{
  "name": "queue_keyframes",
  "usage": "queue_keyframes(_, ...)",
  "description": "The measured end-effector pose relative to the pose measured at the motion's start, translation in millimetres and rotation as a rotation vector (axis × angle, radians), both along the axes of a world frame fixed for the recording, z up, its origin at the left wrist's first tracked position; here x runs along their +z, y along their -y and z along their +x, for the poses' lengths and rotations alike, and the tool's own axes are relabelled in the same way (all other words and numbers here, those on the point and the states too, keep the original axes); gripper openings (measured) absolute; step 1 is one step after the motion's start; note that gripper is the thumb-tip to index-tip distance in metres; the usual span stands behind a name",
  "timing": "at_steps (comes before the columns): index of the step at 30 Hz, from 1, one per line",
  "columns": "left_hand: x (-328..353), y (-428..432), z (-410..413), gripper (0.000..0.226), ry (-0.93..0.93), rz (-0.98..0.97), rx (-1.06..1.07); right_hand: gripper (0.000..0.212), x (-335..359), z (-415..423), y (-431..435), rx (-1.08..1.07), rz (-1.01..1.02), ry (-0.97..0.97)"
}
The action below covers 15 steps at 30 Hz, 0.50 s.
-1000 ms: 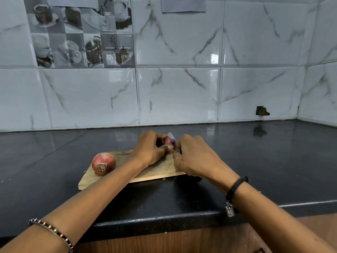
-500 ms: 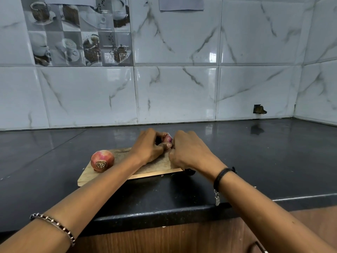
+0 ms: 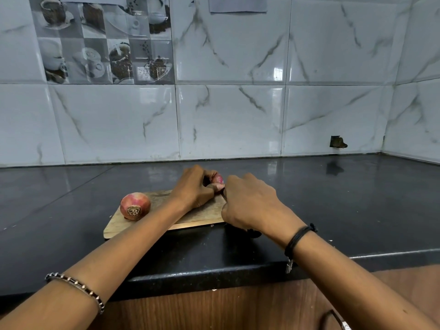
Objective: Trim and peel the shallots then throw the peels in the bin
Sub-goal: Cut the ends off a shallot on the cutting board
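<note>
My left hand grips a small pink shallot at the far right end of the wooden cutting board. My right hand is curled round a knife, right up against that shallot. Only the knife's dark handle end shows below my palm; the blade is hidden. A larger unpeeled shallot lies at the left end of the board, root end facing me, apart from both hands.
The board sits on a black stone countertop near its front edge. Marble-look wall tiles stand behind, with a small dark hole at the right. A wooden cabinet front lies below the counter.
The knife's blade tip showed above the small shallot a second ago and is now hidden behind my right hand. Both hands stay together at the shallot.
</note>
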<state>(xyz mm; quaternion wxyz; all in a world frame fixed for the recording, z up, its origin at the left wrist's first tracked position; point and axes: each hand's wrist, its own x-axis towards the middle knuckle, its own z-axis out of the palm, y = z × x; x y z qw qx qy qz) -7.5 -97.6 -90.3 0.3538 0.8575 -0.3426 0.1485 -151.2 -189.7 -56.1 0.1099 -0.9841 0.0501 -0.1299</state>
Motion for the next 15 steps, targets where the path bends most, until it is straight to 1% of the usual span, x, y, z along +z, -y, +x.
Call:
queue_keyframes(2,0,-1,3,0.014,-0.014,-0.010,-0.014,0.025,-2,-2,-2,-0.002,-0.033,-0.005)
queue_keyframes(5,-1,-1,3,0.012,-0.004,0.008,-0.008,0.015,-1,-3,0,-0.013,-0.017,-0.014)
queue_keyframes(6,-1,0,3,0.012,0.003,0.016,-0.005,0.018,-1,-3,2,-0.020,-0.008,-0.019)
queue_keyframes(8,-1,2,2,0.017,-0.001,0.023,0.000,0.023,-1,-4,6,-0.024,0.006,-0.032)
queue_keyframes(11,-1,3,5,0.026,-0.029,0.022,-0.004,0.016,-3,-14,11,-0.017,0.014,-0.040)
queue_keyframes(13,-2,2,7,0.021,-0.044,0.014,-0.006,0.013,-3,-22,15,-0.020,0.017,-0.042)
queue_keyframes(15,-3,1,7,0.008,-0.052,0.003,-0.011,0.012,-4,-29,15,-0.032,0.022,-0.030)
